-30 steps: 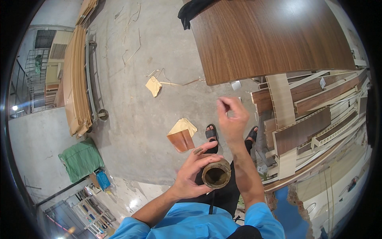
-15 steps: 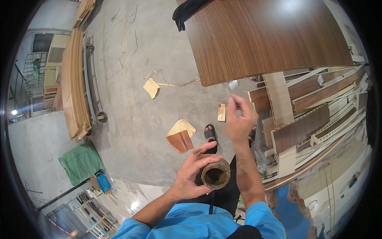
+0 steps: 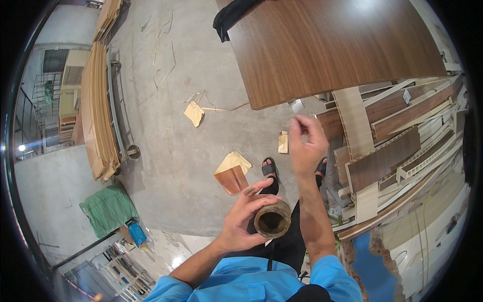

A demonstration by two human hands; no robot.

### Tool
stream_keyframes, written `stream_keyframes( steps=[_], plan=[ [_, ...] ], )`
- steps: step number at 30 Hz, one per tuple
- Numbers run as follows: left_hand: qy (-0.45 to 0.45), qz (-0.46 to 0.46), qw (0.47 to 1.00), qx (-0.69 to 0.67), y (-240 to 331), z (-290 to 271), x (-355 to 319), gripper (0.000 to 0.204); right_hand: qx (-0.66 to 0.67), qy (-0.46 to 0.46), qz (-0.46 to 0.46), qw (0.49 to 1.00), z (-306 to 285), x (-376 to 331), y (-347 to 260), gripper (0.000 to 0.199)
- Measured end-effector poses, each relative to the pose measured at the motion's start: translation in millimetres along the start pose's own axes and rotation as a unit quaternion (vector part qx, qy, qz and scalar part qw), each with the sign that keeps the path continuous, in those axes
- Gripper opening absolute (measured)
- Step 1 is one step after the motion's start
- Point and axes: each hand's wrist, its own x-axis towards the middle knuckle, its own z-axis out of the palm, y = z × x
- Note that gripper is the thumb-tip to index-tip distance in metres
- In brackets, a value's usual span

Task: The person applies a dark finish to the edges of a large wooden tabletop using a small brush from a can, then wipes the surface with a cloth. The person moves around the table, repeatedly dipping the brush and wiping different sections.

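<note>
Here, at the far left, a stack of pale wooden boards (image 3: 95,116) is seen lying along the concrete floor (image 3: 166,166), with a green cloth bundle (image 3: 108,209) below it; further right, crumpled yellowish paper scraps (image 3: 194,112) and a brown panel offcut (image 3: 232,178) are scattered on the floor; a brown roll of tape (image 3: 272,219) with a dark hollow core is held low in the middle of the view, above black trousers and sandalled feet; it is gripped by the left hand (image 3: 243,221), whose fingers (image 3: 261,201) are wrapped over its top and side; just to the right, the right hand (image 3: 305,146) is raised above the roll, its fingertips pinched together, though what lies between them cannot be told; a large dark wood-grain panel (image 3: 332,45) is spread across the upper right; under it, brown and cream profile strips (image 3: 387,151) are piled at the right.
</note>
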Motion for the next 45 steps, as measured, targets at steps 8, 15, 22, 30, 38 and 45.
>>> stream_keyframes(
  steps=[8,15,22,30,38,45],
  plan=[
    [-0.003,-0.010,1.000,0.022,1.2,16.0,9.1,0.080,0.004,-0.092,-0.032,0.995,-12.5,18.2,4.9,0.011],
    [0.018,-0.016,0.999,0.037,5.1,47.0,28.2,0.082,-0.031,0.101,0.043,0.993,-109.5,100.8,34.1,0.008],
    [0.005,-0.016,0.997,0.081,16.5,96.3,59.0,0.076,-0.050,-0.001,0.000,0.999,-149.1,132.7,30.4,0.007],
    [-0.012,-0.026,0.994,0.107,15.5,155.3,90.5,0.078,-0.010,0.093,-0.001,0.996,-235.7,194.6,68.3,0.009],
    [-0.031,-0.042,0.993,0.106,18.6,216.5,124.6,0.081,-0.030,0.165,0.000,0.986,-307.4,255.9,89.9,0.013],
    [-0.047,-0.055,0.992,0.105,18.1,260.4,149.8,0.079,-0.054,0.014,-0.020,0.998,-351.8,283.0,95.6,0.009]
  ],
)
